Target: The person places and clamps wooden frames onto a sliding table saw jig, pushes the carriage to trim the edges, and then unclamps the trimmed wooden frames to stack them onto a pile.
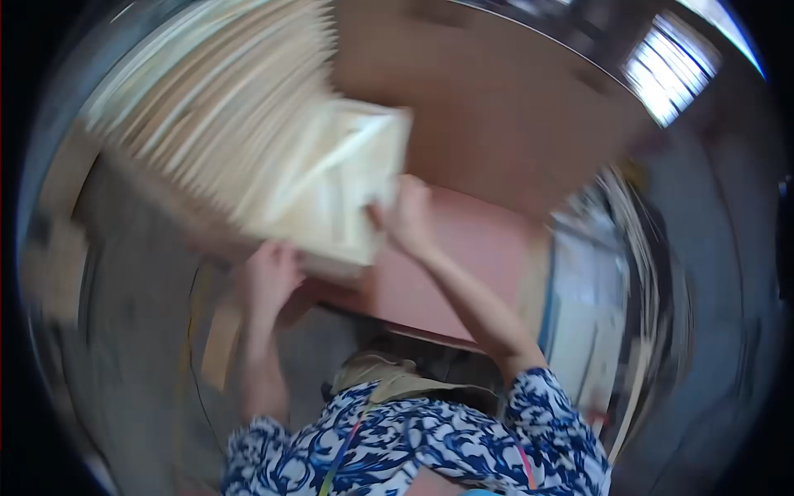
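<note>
A long row of pale, thin pieces (215,107) stands stacked side by side at the upper left, blurred by motion. At its near end is a cream-coloured flat piece (339,186) with a diagonal light strip across it. My right hand (405,217) is closed on the right edge of this cream piece. My left hand (273,277) has its fingers bent at the lower front edge of the stack, and what they grip there is too blurred to make out. Both hands are beside the pinkish-red work surface (455,273).
A large brown panel (488,107) rises behind the work surface. To the right lie long pale boards or strips (587,298). A bright window (672,66) is at the upper right. A tan piece (222,339) and a thin cable (194,364) are at the lower left.
</note>
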Demonstrator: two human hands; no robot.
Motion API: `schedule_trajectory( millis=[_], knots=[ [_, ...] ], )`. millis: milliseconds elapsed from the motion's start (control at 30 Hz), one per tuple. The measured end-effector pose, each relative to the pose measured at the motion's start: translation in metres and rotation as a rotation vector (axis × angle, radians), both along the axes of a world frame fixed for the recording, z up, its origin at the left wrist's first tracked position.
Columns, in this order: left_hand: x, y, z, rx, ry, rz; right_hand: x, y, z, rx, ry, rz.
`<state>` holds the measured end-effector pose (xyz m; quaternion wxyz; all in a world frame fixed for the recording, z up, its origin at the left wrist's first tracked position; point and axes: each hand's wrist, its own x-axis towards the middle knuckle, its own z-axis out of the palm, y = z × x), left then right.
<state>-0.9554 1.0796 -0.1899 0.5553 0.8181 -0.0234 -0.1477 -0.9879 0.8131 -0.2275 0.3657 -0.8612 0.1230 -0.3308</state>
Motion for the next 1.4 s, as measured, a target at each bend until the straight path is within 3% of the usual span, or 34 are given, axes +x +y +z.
schedule_trajectory(
  millis=[33,67,100,200,300,367,400,500,567,667,767,867,933,1000,1167,1233,1300,1400],
  knots=[
    [-0.005,0.000,-0.009,-0.021,-0.056,0.002,-0.024,0.006,0.011,-0.013,-0.126,0.000],
    [-0.010,-0.004,-0.021,-0.161,-0.089,0.020,-0.033,-0.006,-0.026,-0.054,0.021,0.030],
    [-0.027,-0.016,-0.017,-0.229,-0.152,-0.070,-0.050,-0.010,-0.048,-0.070,-0.159,-0.017],
    [-0.082,-0.065,-0.029,-0.462,-0.170,-0.480,-0.162,-0.017,-0.036,0.274,0.199,0.074],
    [-0.165,-0.144,-0.016,-0.370,0.009,-0.741,-0.294,-0.015,-0.068,0.404,0.520,-0.012],
    [-0.207,-0.192,-0.012,-0.348,0.038,-1.198,-0.400,0.014,-0.107,0.404,0.300,-0.278],
    [-0.227,-0.215,-0.011,-0.336,0.062,-1.310,-0.454,0.035,-0.115,0.425,0.356,-0.429],
    [-0.314,-0.278,0.005,-0.440,-0.165,-1.554,-0.594,0.132,-0.089,0.698,0.558,-0.829],
    [-0.397,-0.307,0.047,-0.562,-0.305,-1.684,-0.666,0.208,-0.089,0.811,0.435,-1.081],
    [-0.526,-0.346,0.083,-0.756,-0.433,-1.857,-0.728,0.300,-0.080,0.776,0.300,-1.337],
    [-0.704,-0.363,0.106,-0.765,-0.535,-2.072,-0.786,0.350,-0.070,0.903,0.014,-1.593],
    [-0.886,-0.354,0.061,-0.651,-0.710,-2.427,-0.813,0.383,-0.075,1.012,-0.154,-1.861],
    [-0.990,-0.358,-0.017,-0.645,-1.173,-2.725,-0.839,0.407,-0.077,1.029,-0.234,-1.989],
    [-1.060,-0.346,-0.080,-0.373,-1.446,-3.002,-0.859,0.436,-0.074,1.038,-0.297,-2.114],
    [-1.131,-0.295,-0.175,-0.367,-1.158,-3.015,-0.897,0.496,-0.063,0.964,-0.374,-2.475],
    [-1.140,-0.288,-0.191,-0.002,-1.257,-3.114,-0.912,0.511,-0.056,0.904,-0.363,-2.527],
    [-1.140,-0.284,-0.175,-0.167,-1.251,-3.083,-0.934,0.511,-0.034,0.856,-0.348,-2.543],
    [-1.107,-0.294,-0.113,-0.525,-1.292,-2.891,-0.983,0.487,0.034,0.314,-0.388,-2.680]
  ],
)
